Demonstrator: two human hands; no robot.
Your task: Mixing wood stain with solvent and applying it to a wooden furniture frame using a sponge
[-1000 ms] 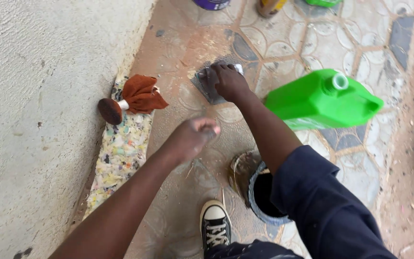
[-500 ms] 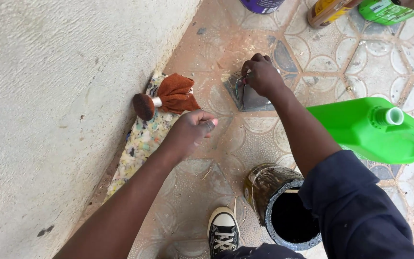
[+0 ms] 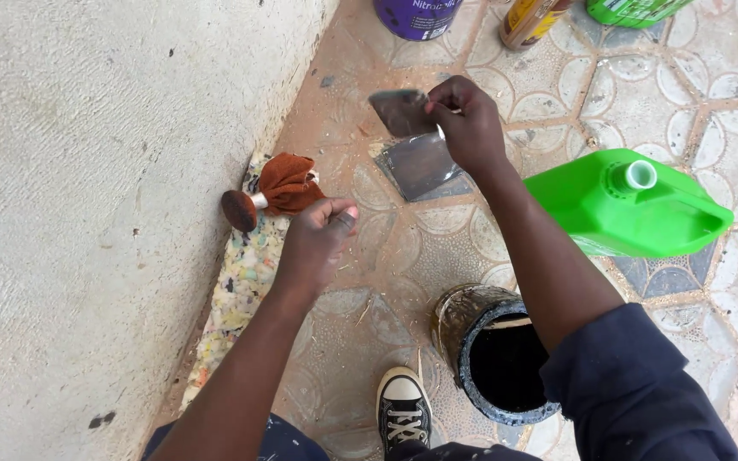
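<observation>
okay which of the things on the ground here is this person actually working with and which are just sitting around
In use:
- right hand lifting a flat metal scraper blade
- second blade on the tiles just below it
- left hand, closed, hovering

Lying about:
- green jug
- black tin
- cloth-wrapped pad on the foam strip
- purple tub

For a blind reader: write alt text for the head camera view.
A person's right hand lifts a flat metal scraper blade above a second blade lying on the patterned tile floor. The left hand hovers closed near a brown cloth-wrapped pad; a green jug and dark bucket sit nearby.
</observation>
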